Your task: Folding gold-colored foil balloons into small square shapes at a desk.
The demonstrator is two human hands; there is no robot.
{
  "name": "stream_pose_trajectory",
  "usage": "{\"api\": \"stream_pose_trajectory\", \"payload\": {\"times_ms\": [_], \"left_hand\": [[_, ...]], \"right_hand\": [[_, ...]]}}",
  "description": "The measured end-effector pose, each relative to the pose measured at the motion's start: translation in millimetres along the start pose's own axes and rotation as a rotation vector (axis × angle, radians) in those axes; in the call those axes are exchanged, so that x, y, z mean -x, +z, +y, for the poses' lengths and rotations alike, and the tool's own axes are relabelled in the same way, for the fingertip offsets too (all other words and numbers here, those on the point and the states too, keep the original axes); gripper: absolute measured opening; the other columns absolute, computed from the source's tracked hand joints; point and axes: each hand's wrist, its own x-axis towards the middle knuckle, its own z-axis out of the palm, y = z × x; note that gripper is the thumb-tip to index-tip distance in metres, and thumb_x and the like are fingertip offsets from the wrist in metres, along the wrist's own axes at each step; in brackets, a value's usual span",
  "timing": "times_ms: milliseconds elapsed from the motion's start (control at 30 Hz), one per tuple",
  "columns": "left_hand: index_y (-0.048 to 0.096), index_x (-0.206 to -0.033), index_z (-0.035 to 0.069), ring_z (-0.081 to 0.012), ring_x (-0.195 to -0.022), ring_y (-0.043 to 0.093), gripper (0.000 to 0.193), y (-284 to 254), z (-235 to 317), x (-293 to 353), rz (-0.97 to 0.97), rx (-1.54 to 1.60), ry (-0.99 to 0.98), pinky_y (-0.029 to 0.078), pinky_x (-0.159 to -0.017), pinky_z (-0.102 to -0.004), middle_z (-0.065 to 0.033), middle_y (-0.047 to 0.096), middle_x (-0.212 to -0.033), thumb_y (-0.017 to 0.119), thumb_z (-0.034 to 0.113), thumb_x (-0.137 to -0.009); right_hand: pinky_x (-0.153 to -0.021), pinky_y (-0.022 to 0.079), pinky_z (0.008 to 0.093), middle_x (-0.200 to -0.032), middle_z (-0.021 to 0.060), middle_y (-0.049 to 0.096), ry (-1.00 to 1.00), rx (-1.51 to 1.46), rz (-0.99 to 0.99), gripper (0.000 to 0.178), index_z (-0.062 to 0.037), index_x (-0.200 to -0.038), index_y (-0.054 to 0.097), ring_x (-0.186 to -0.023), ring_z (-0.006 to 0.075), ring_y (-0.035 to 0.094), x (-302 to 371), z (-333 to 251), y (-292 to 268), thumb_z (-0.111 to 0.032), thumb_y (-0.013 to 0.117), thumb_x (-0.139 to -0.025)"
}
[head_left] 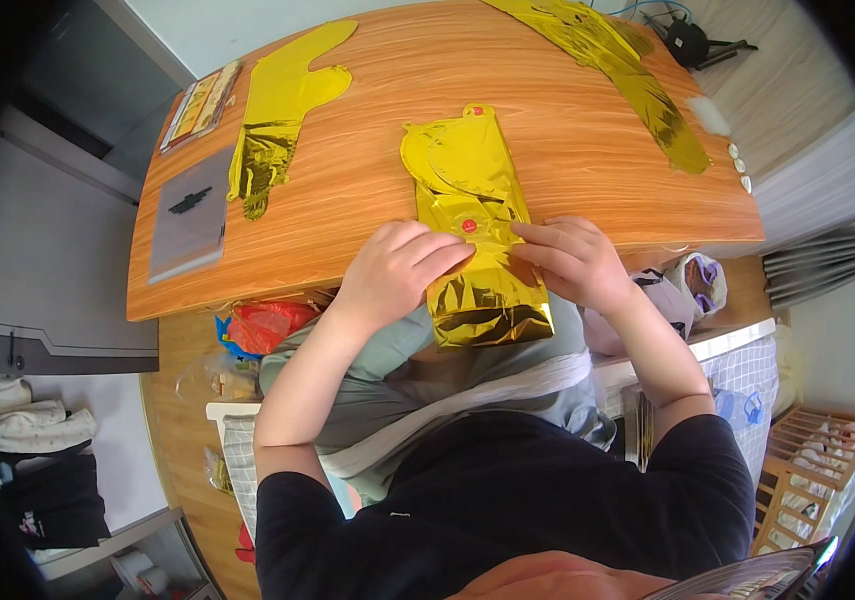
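A flat, shiny gold foil balloon [472, 270], partly folded over, lies at the table's near edge. Its lower end hangs past that edge above my lap, and a red round mark shows near its middle. My left hand [399, 268] is on the balloon's left side, its bent fingers closed together at the foil. On the opposite side my right hand [577, 262] grips the foil, fingertips pointing inward; its thumb is mostly hidden. Two more flat gold foil balloons lie farther off, one at the left [292, 90] and one at the far right [622, 65].
The wood-grain table [377, 170] spreads out before me. On its left are a clear plastic sleeve [187, 220] and a stack of printed packets [202, 105]. A black device [689, 42] with cables sits beyond the far right corner. Bags [267, 325] stand below the table.
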Motion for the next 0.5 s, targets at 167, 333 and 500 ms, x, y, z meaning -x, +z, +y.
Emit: {"api": "stream_pose_trajectory", "payload": {"times_ms": [167,333,500], "left_hand": [[0.074,-0.112,0.014,-0.0212,-0.089,0.063,0.028,-1,-1,-1,-0.005,0.031,-0.036,0.052,-0.079,-0.0342,0.0016,0.073,-0.102,0.073,0.019,-0.084],[0.071,-0.116,0.01,-0.0272,-0.087,0.067,0.031,-5,-6,-12,-0.011,0.243,-0.211,0.053,-0.078,-0.0379,-0.0056,0.074,-0.099,0.073,0.021,-0.088],[0.058,-0.132,-0.001,-0.0294,-0.063,0.062,0.049,7,-21,-5,-0.052,0.67,-0.659,0.049,-0.06,-0.0411,-0.0169,0.067,-0.079,0.072,0.029,-0.096]], "right_hand": [[-0.081,0.056,0.04,-0.108,0.0047,0.076,0.033,-0.041,-0.068,0.037,-0.011,-0.115,0.073,-0.097,0.025,0.072,-4,-2,-2,-0.004,0.076,-0.079],[-0.082,0.056,0.0402,-0.102,0.0091,0.075,0.204,-0.173,-0.022,0.047,-0.0072,-0.128,0.066,-0.094,0.0291,0.071,-13,0,-3,-0.003,0.077,-0.082],[-0.061,0.049,0.0282,-0.081,0.0071,0.065,0.676,-0.424,-0.144,0.061,-0.0037,-0.15,0.04,-0.07,0.0127,0.061,-32,1,-2,-0.005,0.07,-0.097]]}}
